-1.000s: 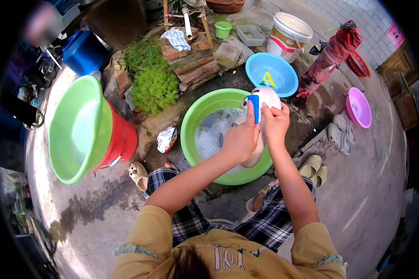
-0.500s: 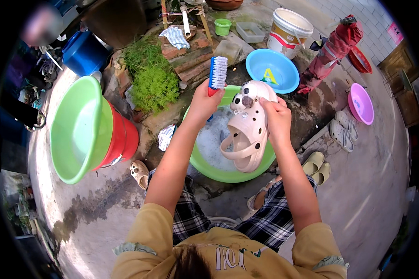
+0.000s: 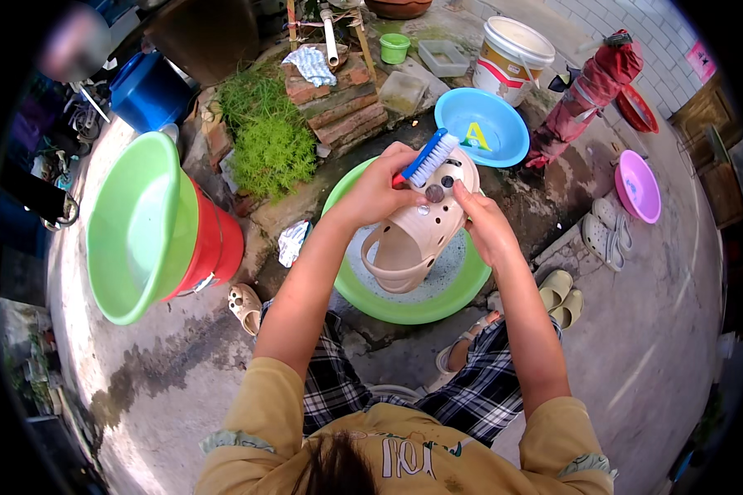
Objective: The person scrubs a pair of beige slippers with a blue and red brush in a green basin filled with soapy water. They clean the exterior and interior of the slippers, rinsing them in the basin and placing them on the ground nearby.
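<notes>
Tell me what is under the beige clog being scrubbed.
Under the beige clog, held up by the left hand with the brush and the right hand, sits the green basin with soapy water. The clog covers the basin's middle.

Large green tub (image 3: pixel 136 227) sits tilted on a red bucket (image 3: pixel 219 243) at left, blue bin (image 3: pixel 149 89) behind it, green plant (image 3: pixel 264 140) beside a brick stack (image 3: pixel 338 107). Blue bowl (image 3: pixel 491 124), white pail (image 3: pixel 512 54) and pink bowl (image 3: pixel 638 190) at right. Pale slippers (image 3: pixel 560 297) and small shoe (image 3: pixel 246 305) on the concrete floor (image 3: pixel 660 355).
</notes>
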Motion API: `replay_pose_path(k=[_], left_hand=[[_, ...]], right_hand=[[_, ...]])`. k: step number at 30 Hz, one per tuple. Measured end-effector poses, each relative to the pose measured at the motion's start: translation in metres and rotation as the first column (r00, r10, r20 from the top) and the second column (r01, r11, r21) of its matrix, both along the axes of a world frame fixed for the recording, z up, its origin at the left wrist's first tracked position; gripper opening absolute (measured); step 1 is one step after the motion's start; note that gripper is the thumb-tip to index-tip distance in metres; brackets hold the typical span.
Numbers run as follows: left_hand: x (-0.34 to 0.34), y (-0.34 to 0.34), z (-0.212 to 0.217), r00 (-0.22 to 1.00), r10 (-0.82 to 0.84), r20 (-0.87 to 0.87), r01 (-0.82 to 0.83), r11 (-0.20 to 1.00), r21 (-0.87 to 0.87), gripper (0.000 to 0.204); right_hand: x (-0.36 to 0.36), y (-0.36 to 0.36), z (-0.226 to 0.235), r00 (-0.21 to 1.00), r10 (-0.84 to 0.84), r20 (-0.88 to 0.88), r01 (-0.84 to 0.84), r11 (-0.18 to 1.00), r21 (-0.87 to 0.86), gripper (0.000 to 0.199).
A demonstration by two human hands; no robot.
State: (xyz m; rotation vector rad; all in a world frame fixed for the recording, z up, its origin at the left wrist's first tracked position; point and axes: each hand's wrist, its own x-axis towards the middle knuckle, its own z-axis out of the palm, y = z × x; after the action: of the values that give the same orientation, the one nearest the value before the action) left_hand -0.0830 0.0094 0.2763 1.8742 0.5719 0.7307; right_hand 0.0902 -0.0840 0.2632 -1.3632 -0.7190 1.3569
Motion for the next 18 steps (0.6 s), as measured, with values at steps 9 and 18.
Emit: replay_pose_path(k=[9, 18], left_hand=[[-0.007, -0.001, 0.008, 0.968, 0.017, 0.249, 0.053, 0.961, -0.273, 0.051], [-0.010, -0.001, -0.004, 0.933, 0.158, 0.323, 0.131, 0.688, -0.714, 0.055]], right_hand=[[-0.001, 0.005, 0.007, 0.981, 0.078, -0.176, -0.063, 0.994, 0.093, 0.031], [0.002, 0.004, 0.008, 0.983, 0.163, -0.085, -0.151, 0.979, 0.134, 0.029]])
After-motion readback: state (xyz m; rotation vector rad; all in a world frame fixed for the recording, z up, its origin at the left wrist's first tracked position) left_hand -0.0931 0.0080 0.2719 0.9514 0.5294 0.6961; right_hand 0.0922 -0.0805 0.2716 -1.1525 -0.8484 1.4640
